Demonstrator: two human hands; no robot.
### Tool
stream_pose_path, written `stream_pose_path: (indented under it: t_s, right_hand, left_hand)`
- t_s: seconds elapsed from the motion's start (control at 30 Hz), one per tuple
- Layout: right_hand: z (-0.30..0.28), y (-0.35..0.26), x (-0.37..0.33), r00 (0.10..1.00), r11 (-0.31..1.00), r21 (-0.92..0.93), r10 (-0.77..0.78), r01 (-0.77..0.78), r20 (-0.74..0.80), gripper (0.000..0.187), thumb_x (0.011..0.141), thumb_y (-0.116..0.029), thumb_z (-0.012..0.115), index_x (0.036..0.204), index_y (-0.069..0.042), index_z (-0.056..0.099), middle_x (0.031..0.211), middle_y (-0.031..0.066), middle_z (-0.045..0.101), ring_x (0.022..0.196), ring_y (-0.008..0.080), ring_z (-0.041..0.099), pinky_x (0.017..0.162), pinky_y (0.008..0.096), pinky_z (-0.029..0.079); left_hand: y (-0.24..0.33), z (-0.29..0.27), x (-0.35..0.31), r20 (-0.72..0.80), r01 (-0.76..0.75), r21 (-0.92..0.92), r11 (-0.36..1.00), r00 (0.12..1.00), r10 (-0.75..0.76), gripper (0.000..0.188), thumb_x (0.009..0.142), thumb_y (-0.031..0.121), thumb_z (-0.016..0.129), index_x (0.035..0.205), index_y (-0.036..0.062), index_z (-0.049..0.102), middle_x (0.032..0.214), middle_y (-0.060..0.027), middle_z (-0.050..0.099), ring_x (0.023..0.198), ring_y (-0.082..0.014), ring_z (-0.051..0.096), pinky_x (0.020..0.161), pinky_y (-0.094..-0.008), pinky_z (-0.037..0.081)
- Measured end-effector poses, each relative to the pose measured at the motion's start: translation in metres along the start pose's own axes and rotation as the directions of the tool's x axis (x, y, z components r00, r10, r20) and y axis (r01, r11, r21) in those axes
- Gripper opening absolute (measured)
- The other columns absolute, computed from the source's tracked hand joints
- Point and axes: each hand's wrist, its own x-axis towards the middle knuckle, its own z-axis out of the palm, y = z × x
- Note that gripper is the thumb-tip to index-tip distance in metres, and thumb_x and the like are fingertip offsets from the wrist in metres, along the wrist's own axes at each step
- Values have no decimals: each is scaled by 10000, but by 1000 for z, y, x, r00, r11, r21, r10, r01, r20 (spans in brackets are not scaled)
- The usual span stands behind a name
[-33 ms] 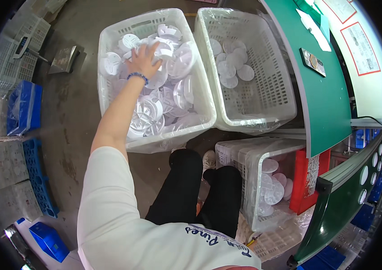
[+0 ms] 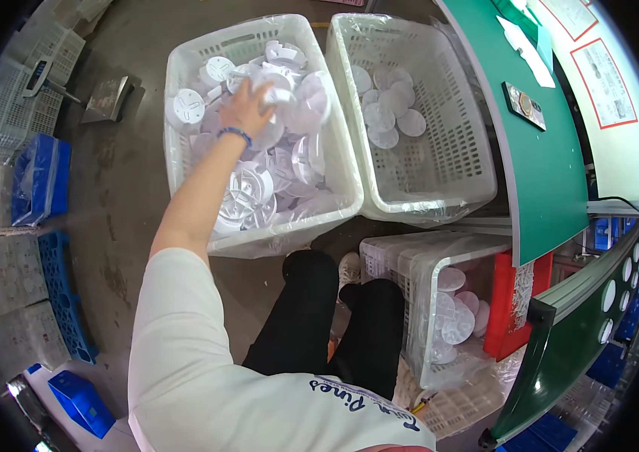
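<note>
My left hand [image 2: 250, 105], with a blue bracelet on the wrist, reaches far into a white plastic basket [image 2: 184, 181] lined with clear film. The basket is heaped with several white round plastic parts [image 2: 252, 192]. My fingers are curled over one white round part [image 2: 278, 92] near the top of the heap. My right hand is out of sight.
A second white basket [image 2: 478, 151] to the right holds a few flat white discs [image 2: 387, 113]. A third basket [image 2: 425, 264] with discs stands by my legs, next to a red crate [image 2: 512, 301]. A green table [image 2: 553, 181] runs along the right. Blue crates [image 2: 41, 181] stand at the left.
</note>
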Motion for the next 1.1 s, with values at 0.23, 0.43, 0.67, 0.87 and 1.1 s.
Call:
stream_pose_path:
  t_s: [0.23,0.43,0.67,0.87,1.1]
  right_hand:
    - [3,-5,-1,1000,1000,-8,-5,5,21,758,651,34,524,1365,-2,273,1274,242,440,1209,388,421,1028,395,322]
    - [8,6,-4,998,1000,-10,-1,0,-55,770,655,33,545,1370,-5,260,1270,246,432,1220,395,404,1041,387,310]
    - [11,14,-1,998,998,43,-50,51,-24,780,656,46,546,1375,-13,250,1279,245,440,1227,385,410,1034,395,322]
    - [-13,-57,-9,963,955,-123,266,-270,-48,768,667,-14,577,1372,-39,275,1241,223,496,1161,392,476,967,424,383]
    - [-2,-35,-9,980,972,-162,153,-172,-124,744,660,-63,593,1352,-66,319,1202,223,521,1089,407,513,901,445,415]
  left_hand:
    - [-38,5,40,122,19,-165,986,993,1,476,727,464,681,1134,245,569,1174,-107,497,1031,-275,563,875,-430,460]
    - [-61,-15,67,-302,214,-239,947,911,-282,406,695,376,741,1025,187,597,1100,-129,492,948,-297,577,841,-381,475]
    - [-58,-59,52,-89,143,271,952,988,-123,530,746,390,699,1247,324,537,1399,-92,358,1259,-328,373,985,-538,356]
    - [25,-55,-119,256,-568,-113,815,776,576,450,784,357,653,1173,139,594,1196,-114,525,1098,-328,515,919,-435,420]
    - [31,-32,-208,404,-268,-332,904,826,393,304,805,275,630,1047,96,588,973,-151,610,914,-351,587,775,-432,471]
